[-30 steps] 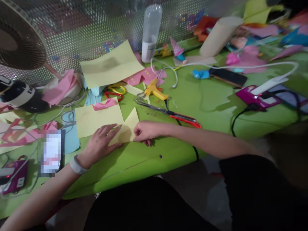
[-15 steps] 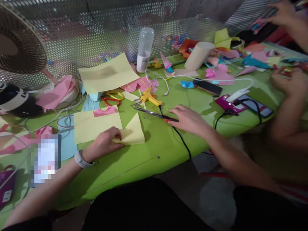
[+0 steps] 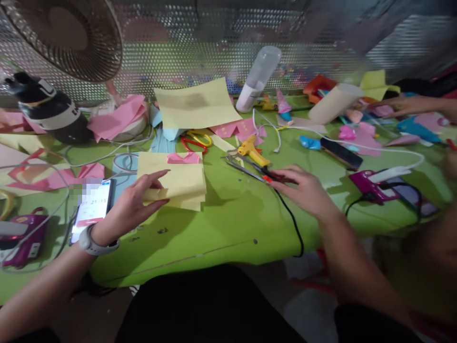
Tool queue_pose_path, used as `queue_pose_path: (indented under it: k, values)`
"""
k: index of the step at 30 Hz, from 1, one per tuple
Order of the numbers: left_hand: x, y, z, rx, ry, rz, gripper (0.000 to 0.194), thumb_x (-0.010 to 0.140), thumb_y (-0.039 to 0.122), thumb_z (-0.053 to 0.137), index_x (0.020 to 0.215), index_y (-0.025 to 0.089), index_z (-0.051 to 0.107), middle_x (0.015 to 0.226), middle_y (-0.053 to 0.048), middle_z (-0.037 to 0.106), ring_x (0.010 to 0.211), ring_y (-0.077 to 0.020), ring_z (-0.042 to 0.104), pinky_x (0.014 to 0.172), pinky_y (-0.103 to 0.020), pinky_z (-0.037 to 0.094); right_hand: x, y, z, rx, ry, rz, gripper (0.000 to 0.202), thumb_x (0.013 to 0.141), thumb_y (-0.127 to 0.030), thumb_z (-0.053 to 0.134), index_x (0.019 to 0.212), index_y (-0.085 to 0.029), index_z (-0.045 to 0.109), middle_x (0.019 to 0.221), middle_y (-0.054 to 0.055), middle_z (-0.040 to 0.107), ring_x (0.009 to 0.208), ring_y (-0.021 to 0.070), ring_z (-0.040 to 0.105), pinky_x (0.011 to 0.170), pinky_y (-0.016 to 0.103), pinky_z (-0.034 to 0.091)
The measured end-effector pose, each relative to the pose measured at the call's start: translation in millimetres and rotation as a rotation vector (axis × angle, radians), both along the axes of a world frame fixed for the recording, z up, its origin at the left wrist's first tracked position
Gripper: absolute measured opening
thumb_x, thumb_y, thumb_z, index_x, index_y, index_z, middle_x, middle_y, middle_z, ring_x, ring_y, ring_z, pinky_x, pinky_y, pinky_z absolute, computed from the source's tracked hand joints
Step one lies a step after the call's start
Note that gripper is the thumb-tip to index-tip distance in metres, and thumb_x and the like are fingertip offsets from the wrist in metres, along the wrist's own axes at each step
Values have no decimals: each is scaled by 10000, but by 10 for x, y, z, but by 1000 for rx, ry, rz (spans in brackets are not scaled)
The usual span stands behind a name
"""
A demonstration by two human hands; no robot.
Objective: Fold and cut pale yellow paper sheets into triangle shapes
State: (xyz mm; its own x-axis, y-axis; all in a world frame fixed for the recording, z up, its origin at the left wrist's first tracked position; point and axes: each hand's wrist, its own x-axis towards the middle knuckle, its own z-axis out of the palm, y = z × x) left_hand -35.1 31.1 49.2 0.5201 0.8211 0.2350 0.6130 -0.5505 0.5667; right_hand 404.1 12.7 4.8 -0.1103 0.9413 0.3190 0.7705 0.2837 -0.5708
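My left hand (image 3: 137, 197), with a pale watch at the wrist, has its fingers curled round the left edge of some yellow paper (image 3: 182, 183). The index finger is raised off the paper. A small pink paper piece (image 3: 183, 157) lies at the paper's top edge. In my right hand (image 3: 303, 188) are the dark handles, with a red spot, of a pair of scissors (image 3: 246, 170). Their blades are spread and point left. Just beyond the blades rests a yellow hot glue gun (image 3: 253, 151). Red-and-yellow scissors (image 3: 196, 141) lie behind the paper.
A fan (image 3: 67, 33), a dark bottle (image 3: 53, 112) and a phone (image 3: 93, 205) are at the left. At the back stands a tilted clear bottle (image 3: 259, 78). A purple power strip (image 3: 374, 187) and cables lie at the right, where another person's hand (image 3: 396, 105) reaches in.
My right hand has picked up the scissors' handles and the blades have parted. The yellow flap under my left hand now lies over the other yellow paper. The view has swung left.
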Motion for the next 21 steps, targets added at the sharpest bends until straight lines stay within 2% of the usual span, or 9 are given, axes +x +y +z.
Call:
queue_pose_path:
  k: [5,9,12,14,18,21]
  values:
    - [-99,18,-143,24,-97,146,619,899,308,675,1458,226,422,1027,-35,644,968,-169,638,910,-326,515,-620,351,-9,56,-136,195,282,942,-441,597,1108,-237,703,1019,84,647,959,252,659,864,430,554]
    - [-130,33,-316,-138,-138,125,690,862,368,712,1461,194,418,1052,-57,675,941,-171,656,840,-305,546,-938,540,-64,71,-243,258,206,938,-361,610,1066,-229,702,1033,99,636,986,273,646,862,449,553]
    - [-117,41,-419,-289,-103,35,534,875,396,691,1348,191,552,1095,-75,712,888,-175,686,767,-291,562,-1003,555,-88,19,-287,299,190,949,-335,593,1067,-218,686,1070,104,663,986,279,659,857,458,554]
    - [-98,40,-455,-325,-96,-2,414,896,371,670,1267,194,621,1103,-72,729,870,-172,700,765,-287,564,-980,533,-90,-11,-283,304,202,959,-340,578,1088,-217,674,1068,99,685,973,277,670,847,453,557]
    - [-92,26,-416,-211,-238,-19,319,888,298,700,1188,194,673,1051,-64,750,907,-165,715,782,-259,566,-889,496,-66,21,-242,268,240,958,-375,582,1114,-217,674,1050,102,703,977,279,677,858,450,555]
    - [-130,2,-252,-48,-405,-150,241,862,181,725,1101,200,699,917,-50,760,817,-147,720,720,-241,576,-856,482,-30,85,-172,249,249,946,-373,613,1137,-228,678,1055,92,709,979,264,682,873,444,558]
